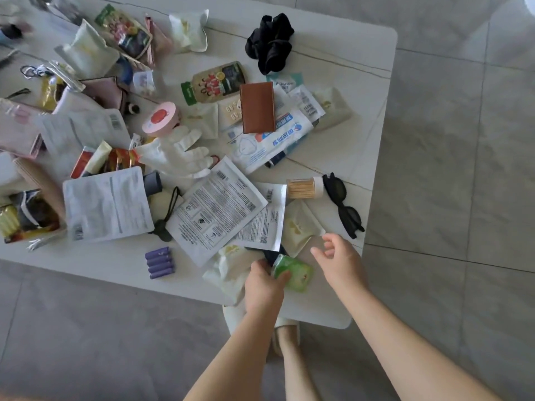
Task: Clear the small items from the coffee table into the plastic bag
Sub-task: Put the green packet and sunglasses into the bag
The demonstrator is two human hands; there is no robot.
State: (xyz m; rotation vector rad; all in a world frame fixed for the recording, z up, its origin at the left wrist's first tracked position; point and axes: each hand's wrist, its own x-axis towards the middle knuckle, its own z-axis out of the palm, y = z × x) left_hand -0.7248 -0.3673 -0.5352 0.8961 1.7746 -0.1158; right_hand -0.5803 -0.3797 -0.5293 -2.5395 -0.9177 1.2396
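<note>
Head view: the green sachet (pixel 293 272) lies at the near edge of the surface (pixel 333 53), pinched at its left end by the left hand (pixel 265 285), whose grip is clamped on it. Its long axis runs away to the right, toward the right hand (pixel 338 263), which hovers just beside with its grip apart and is nearer the far end. No plastic bag can be made out; a dark item under the sachet is mostly hidden.

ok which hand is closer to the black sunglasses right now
Right. The right hand hovers open just below and left of the black sunglasses, near the table edge. The left hand is farther left, holding a green packet.
</note>
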